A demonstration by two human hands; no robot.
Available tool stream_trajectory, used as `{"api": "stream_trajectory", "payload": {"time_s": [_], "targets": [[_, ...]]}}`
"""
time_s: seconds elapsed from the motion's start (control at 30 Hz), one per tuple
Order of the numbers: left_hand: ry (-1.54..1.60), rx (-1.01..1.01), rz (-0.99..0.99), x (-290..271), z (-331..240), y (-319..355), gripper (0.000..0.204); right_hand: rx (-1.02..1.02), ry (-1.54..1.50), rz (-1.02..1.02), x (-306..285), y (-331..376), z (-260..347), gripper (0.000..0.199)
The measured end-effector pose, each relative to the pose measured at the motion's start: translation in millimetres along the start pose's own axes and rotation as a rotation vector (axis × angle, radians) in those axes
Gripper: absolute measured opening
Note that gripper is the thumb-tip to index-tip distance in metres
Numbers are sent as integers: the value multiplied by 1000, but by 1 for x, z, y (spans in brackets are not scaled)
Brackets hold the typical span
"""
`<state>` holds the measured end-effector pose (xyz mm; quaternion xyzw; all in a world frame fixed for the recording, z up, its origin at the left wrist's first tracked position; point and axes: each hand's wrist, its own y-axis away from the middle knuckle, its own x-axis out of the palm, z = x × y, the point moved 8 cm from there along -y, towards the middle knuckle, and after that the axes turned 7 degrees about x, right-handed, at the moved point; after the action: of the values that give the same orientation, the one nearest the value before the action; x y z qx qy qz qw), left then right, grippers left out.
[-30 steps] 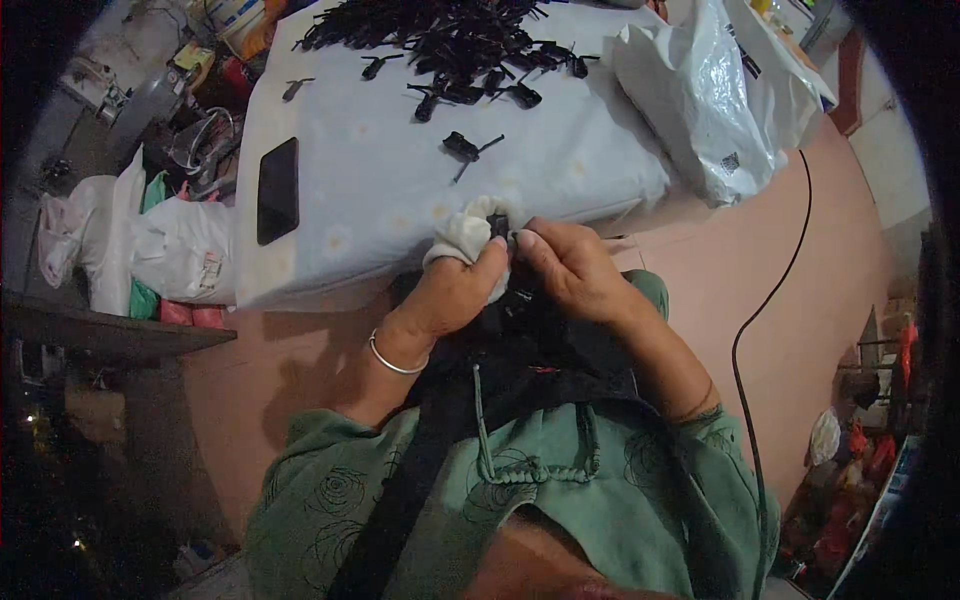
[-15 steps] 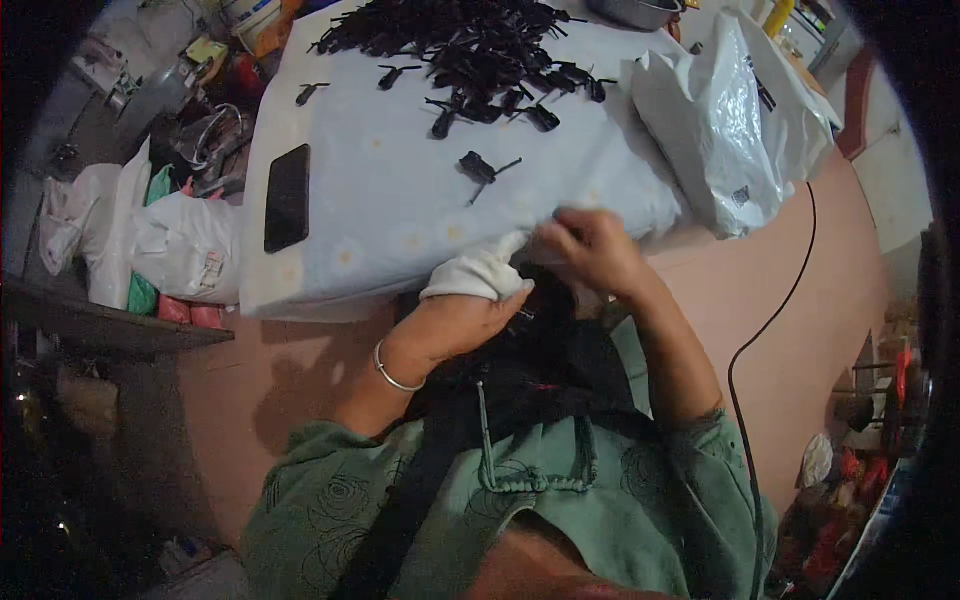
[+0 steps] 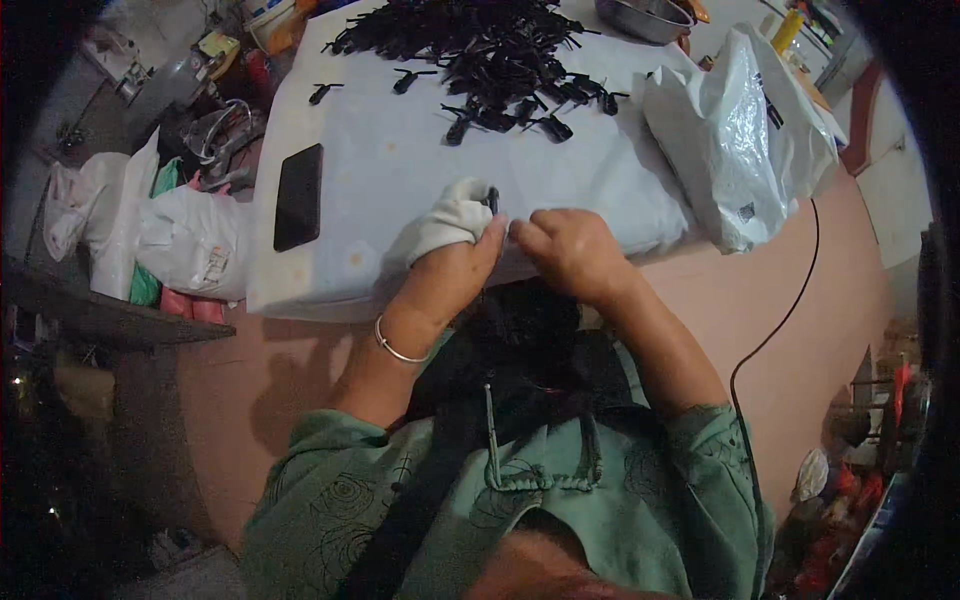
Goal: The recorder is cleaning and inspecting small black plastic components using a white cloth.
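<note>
My left hand (image 3: pixel 459 262) has a white cloth or glove (image 3: pixel 447 218) wrapped over its fingers, and the thumb is bare. Between thumb and cloth it grips a small black plastic part (image 3: pixel 493 200); most of that part is hidden. My right hand (image 3: pixel 572 250) is close beside it at the table's near edge, fingers curled together. Whatever is pinched in the right fingers is too small to make out. Farther back lies a large heap of similar black parts (image 3: pixel 490 65) with thin prongs, and a few lie singly in front of it.
A black phone (image 3: pixel 298 198) lies at the left of the cloth-covered table (image 3: pixel 370 180). At the right stands a white plastic bag (image 3: pixel 735 140), with a metal bowl (image 3: pixel 645 18) behind. Filled bags (image 3: pixel 190 240) crowd a left shelf; a black cable (image 3: pixel 775 345) hangs at right.
The black part that lay alone near the table's front edge is gone from there, and one shows in my left hand. My left hand rose slightly; my right hand moved a little left and down.
</note>
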<state>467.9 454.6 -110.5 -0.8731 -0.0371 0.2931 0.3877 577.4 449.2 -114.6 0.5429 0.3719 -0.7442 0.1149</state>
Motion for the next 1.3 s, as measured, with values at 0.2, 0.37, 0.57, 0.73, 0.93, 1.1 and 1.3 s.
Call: {"api": "stream_trajectory", "payload": {"time_s": [0.2,0.37,0.57,0.73,0.93,1.1,1.3], "targets": [[577,-510,235,27,1,16,20,170,-497,-251,-31,19,-1,10],[680,-358,242,29,-24,15,19,575,-789,-182,-17,25,-26,18],[410,-158,180,21,-34,9,18,515,-937,-32,-4,31,-19,27],[249,-81,94,21,-35,15,20,633,-1107,-31,16,34,-19,30],[206,-36,74,26,-29,23,23,658,-1259,-107,50,38,-26,30],[469,-198,26,27,-15,20,25,657,-1139,-37,18,41,-27,23],[662,-524,143,32,6,31,20,546,-920,125,11,48,-27,14]]}}
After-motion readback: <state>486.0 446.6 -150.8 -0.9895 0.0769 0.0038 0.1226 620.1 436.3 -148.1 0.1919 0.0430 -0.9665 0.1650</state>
